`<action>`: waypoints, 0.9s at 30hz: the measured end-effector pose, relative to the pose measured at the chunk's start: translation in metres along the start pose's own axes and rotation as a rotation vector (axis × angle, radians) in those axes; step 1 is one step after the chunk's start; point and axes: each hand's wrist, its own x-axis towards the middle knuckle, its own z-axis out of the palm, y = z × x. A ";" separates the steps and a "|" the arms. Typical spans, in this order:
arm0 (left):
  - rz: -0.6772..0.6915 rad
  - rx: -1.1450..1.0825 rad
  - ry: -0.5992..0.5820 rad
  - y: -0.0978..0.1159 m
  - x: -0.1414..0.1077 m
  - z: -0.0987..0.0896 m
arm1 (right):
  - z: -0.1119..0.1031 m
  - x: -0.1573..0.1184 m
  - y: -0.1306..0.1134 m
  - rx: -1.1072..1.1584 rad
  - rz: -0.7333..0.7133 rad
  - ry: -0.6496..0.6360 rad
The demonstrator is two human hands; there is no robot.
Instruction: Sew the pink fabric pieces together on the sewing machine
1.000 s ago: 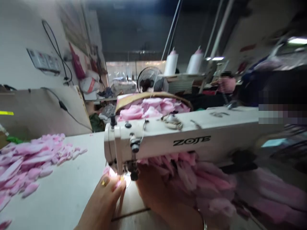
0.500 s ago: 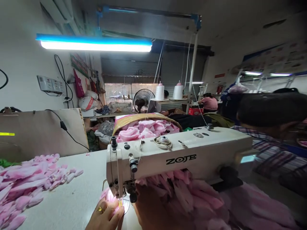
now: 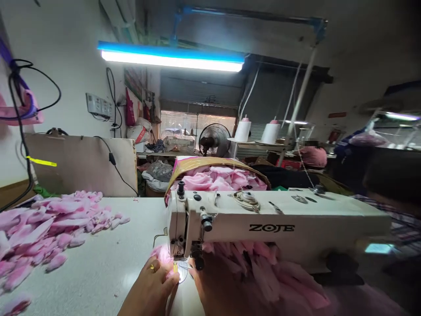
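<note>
My left hand [image 3: 156, 278], with a ring on one finger, presses its closed fingers on a small pink fabric piece [image 3: 162, 254] beside the lit needle area of the white sewing machine [image 3: 279, 224]. My right hand [image 3: 210, 278] is a dark shape under the machine arm, right of the needle; its fingers are hidden in shadow. Pink fabric [image 3: 263, 267] lies under and behind the machine arm, against that hand. On the left of the table [image 3: 108, 259] is a pile of pink fabric pieces [image 3: 49, 228].
Behind the machine stands a sack [image 3: 226, 163] full of pink fabric. Two thread cones [image 3: 242, 131] and a fan [image 3: 213, 139] are farther back. A person in a plaid sleeve [image 3: 401, 228] is close on the right. A lamp [image 3: 171, 60] hangs above.
The camera view has turned left, so the machine and room appear farther right. My left hand remains at the pink piece by the needle.
</note>
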 end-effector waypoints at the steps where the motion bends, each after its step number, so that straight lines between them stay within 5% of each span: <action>1: -0.021 0.010 -0.017 0.001 0.000 0.001 | 0.002 -0.001 0.001 -0.003 -0.008 -0.005; 6: -0.087 0.051 -0.165 0.002 -0.004 -0.004 | 0.002 -0.002 0.003 -0.018 -0.012 -0.015; 13: -0.313 -0.141 -0.337 -0.005 0.006 -0.068 | -0.005 -0.007 0.004 -0.020 0.046 -0.024; 19: -0.588 -0.460 -0.293 -0.065 0.044 -0.094 | -0.018 -0.006 -0.002 0.013 0.062 -0.024; 23: -0.682 -0.436 -0.072 -0.101 0.072 -0.083 | -0.027 -0.007 -0.002 0.027 0.084 -0.019; 27: -0.689 -0.380 0.108 -0.104 0.072 -0.064 | -0.026 -0.003 -0.002 0.027 0.078 -0.031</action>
